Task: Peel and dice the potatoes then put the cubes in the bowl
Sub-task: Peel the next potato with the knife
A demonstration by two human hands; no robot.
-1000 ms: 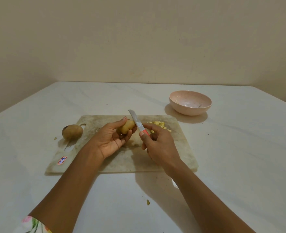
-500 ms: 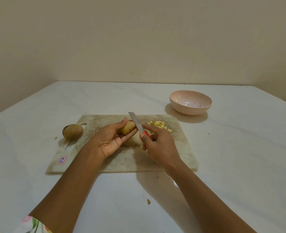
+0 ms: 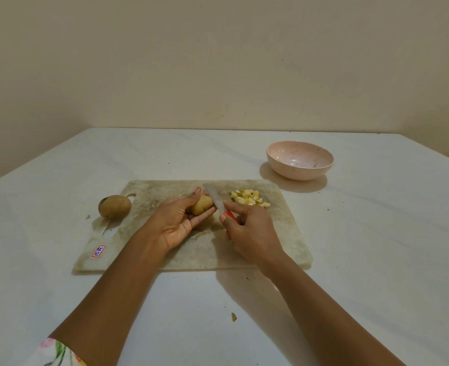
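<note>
The left hand (image 3: 177, 221) is cradling a potato (image 3: 201, 204) palm-up over the cutting board (image 3: 284, 233); the right hand (image 3: 247, 228) is gripping the knife (image 3: 215, 198) against it. Potato cubes (image 3: 249, 198) are lying just beyond, with the bowl (image 3: 300, 159) farther right and a whole potato (image 3: 114, 206) at the board's left edge.

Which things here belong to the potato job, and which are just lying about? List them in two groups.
Job: held potato in the left hand; knife in the right hand; diced cubes; cutting board; bowl; whole potato.
Lying about: scrap on the table; crumb beside the whole potato.
</note>
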